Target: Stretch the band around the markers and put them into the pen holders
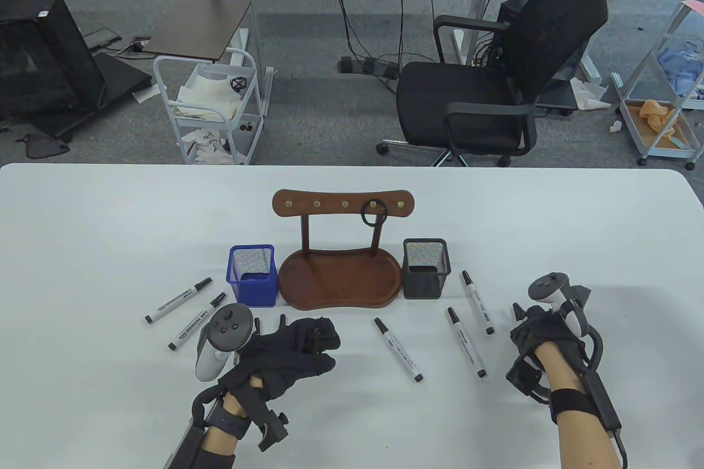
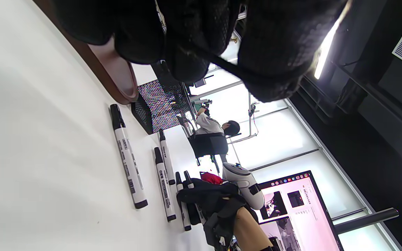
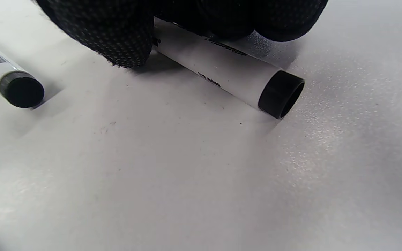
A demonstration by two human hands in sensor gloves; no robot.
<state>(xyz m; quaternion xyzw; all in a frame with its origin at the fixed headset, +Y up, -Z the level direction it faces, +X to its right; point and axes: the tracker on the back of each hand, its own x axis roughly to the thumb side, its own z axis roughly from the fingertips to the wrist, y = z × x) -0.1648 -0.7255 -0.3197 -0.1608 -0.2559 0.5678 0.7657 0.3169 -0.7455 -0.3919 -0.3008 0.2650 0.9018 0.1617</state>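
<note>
Low over the table near the front, my left hand [image 1: 320,343] has its fingers curled, and in the left wrist view a thin black band [image 2: 222,65] runs taut between them. My right hand [image 1: 527,321] is down on the table at the right, thumb and fingers pinching a white marker [image 3: 229,68] that lies flat. Three more markers [image 1: 398,349] [image 1: 466,341] [image 1: 477,302] lie between the hands, and two markers [image 1: 179,300] [image 1: 197,320] lie at the left. A blue mesh pen holder [image 1: 253,276] and a black mesh pen holder [image 1: 425,269] stand upright.
A brown wooden rack with a tray base [image 1: 338,279] stands between the holders, and another black band [image 1: 374,213] hangs on one of its pegs. An office chair [image 1: 495,78] and a white cart [image 1: 212,106] stand beyond the table's far edge.
</note>
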